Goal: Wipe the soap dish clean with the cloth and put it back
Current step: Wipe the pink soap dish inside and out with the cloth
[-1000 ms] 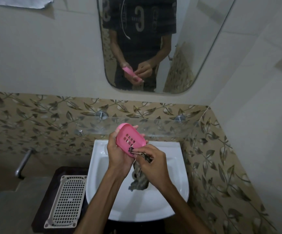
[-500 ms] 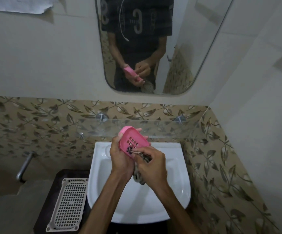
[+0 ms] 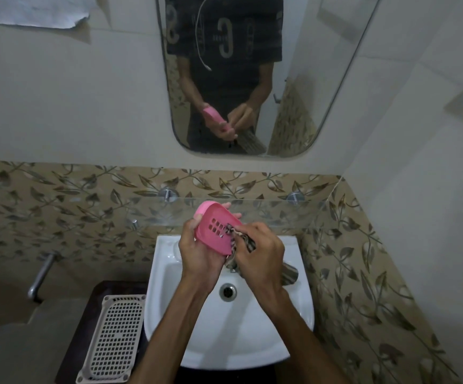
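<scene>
Above the white basin, my left hand (image 3: 197, 250) grips a pink oval soap dish (image 3: 213, 230) from behind, tilting its slotted inner face toward me. Its fingertips show past the dish's far rim. My right hand (image 3: 260, 253) pinches a striped grey-brown cloth (image 3: 234, 241) and presses a bunched corner against the dish's right side, beside the drain slots. The rest of the cloth hangs below my right hand, and its tail (image 3: 290, 274) shows to the right of the wrist.
A white sink (image 3: 285, 336) with a metal drain (image 3: 227, 291) lies under my hands. Behind them runs a glass shelf (image 3: 266, 212) on the leaf-patterned tiles. A white perforated tray (image 3: 114, 339) sits at the lower left. A mirror (image 3: 294, 79) hangs above.
The cloth's bunched corner has shifted across the dish's inner face toward its right side. The hanging part of the cloth swung from under my hands to the right of my right wrist.
</scene>
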